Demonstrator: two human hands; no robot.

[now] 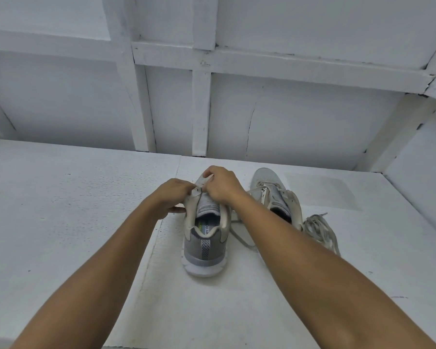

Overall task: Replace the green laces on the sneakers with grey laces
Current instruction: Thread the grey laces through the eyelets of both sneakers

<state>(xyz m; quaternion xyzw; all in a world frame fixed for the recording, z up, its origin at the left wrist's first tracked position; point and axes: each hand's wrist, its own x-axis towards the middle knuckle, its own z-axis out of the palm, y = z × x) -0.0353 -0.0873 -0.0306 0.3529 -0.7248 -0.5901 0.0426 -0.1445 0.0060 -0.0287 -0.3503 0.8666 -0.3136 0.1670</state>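
A grey sneaker (205, 245) stands heel towards me in the middle of the white surface. My left hand (171, 195) grips its left eyelet flap near the top. My right hand (220, 183) pinches a pale lace at the shoe's throat, with curled fingers hiding the eyelets. A loose lace end (239, 235) trails from the shoe to the right. The second sneaker (275, 195) lies to the right, toe pointing away, with pale laces through its eyelets. A bundle of grey laces (320, 227) lies beside its heel. No green lace shows.
The white foam surface (61, 210) stretches wide to the left and right of the shoes. A white panelled wall (202, 109) with vertical battens rises right behind them. A slanted white wall (423, 172) closes the right side.
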